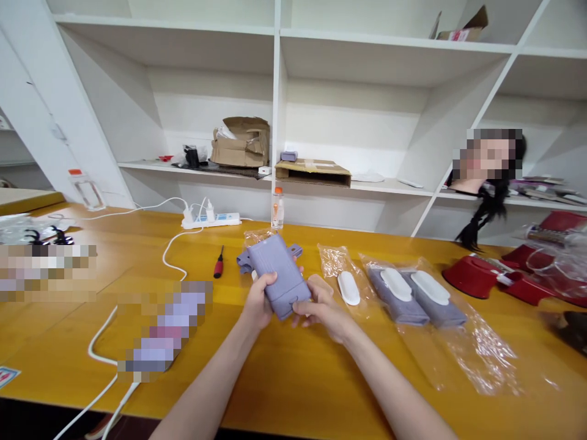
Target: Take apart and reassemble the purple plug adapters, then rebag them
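Observation:
Above the middle of the table I hold a purple-grey, flat rectangular plastic case [279,272], tilted, with a seam across its near end. My left hand [260,300] grips its left side, thumb on top. At the lower right corner, the thumb and fingers of my right hand [324,310] close on the case, near a small notch. Behind the case lies a purple part with strap-like ends [245,261], partly covered. A white oval piece [349,288] rests to the right of my right hand, beside crumpled clear plastic.
Two folded grey cloths [406,311] bear white oval pieces, with clear bags around them. A red-handled screwdriver [219,264] lies left. Behind are a white power strip [220,220] with cables and an orange-capped bottle [277,211]. Red bowl-like parts [470,276] stand right.

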Demonstrator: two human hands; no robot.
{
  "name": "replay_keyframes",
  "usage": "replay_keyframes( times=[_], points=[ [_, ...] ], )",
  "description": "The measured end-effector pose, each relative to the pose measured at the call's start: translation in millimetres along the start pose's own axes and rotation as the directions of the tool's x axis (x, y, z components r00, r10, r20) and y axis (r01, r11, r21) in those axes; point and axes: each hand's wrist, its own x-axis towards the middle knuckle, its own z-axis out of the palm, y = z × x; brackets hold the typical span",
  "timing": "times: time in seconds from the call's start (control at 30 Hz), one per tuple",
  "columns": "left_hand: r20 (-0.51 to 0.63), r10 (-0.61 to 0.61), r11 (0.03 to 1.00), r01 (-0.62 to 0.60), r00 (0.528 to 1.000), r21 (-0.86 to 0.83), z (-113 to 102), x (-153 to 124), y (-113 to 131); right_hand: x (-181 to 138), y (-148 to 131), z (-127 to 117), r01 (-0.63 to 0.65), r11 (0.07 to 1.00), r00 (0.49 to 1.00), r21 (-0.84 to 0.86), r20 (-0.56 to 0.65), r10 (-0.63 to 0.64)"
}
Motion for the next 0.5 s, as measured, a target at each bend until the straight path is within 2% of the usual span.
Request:
replay_keyframes(
  times=[0.07,0.17,0.3,0.5],
  points=[
    [0.031,-0.014,1.000,0.014,0.999,0.014,3.2,-3.5,-3.0,1.6,3.4,-0.6,-0.120,0.972,0.987,0.201,0.130,0.094],
    [0.043,0.018,0.998,-0.021,0.999,0.055,5.0,-6.7,-9.4,2.8,8.8,0.7,-0.186,0.943,0.975,0.275,0.173,0.142],
    [0.063,0.074,0.994,-0.078,0.995,0.071,3.5,-7.9,-15.5,3.1,10.8,1.3,-0.189,0.929,0.980,0.318,0.123,0.157],
    [0.061,0.062,0.986,-0.071,0.996,0.152,4.2,-8.4,-13.6,0.0,6.4,3.6,-0.065,0.952,0.998,0.300,0.022,0.061]
  ],
)
